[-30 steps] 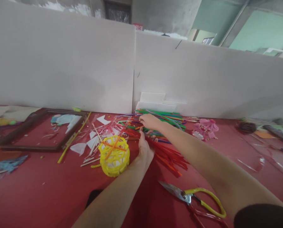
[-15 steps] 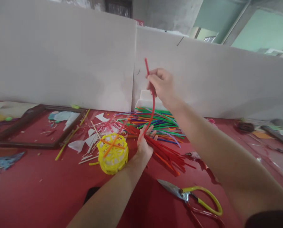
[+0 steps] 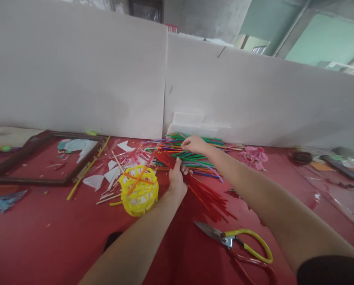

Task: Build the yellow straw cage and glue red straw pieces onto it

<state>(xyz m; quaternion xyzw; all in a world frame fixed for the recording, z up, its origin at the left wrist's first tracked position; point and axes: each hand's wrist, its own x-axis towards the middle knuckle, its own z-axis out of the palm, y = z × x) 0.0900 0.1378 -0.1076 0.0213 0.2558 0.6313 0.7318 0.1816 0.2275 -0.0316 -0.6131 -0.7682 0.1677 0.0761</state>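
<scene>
With L hand (image 3: 178, 181) & R hand (image 3: 195, 145) apart over red tbl (image 3: 31, 237), holds R at mixed stems (image 3: 200, 158), just beyond L, axis approx side to side, R nearer; can't tell if pinching anything. Clasps red bundle (image 3: 209, 198) approx mid-length in L, axis far-left to near-right, w/ yellow lattice (image 3: 139, 196) beside L forearm.

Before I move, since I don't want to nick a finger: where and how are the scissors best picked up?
I'd take the scissors by the yellow handle and red handle, coming from the near right with the right hand. They lie on the table with the blades pointing away and left, so the handles face that side.
</scene>
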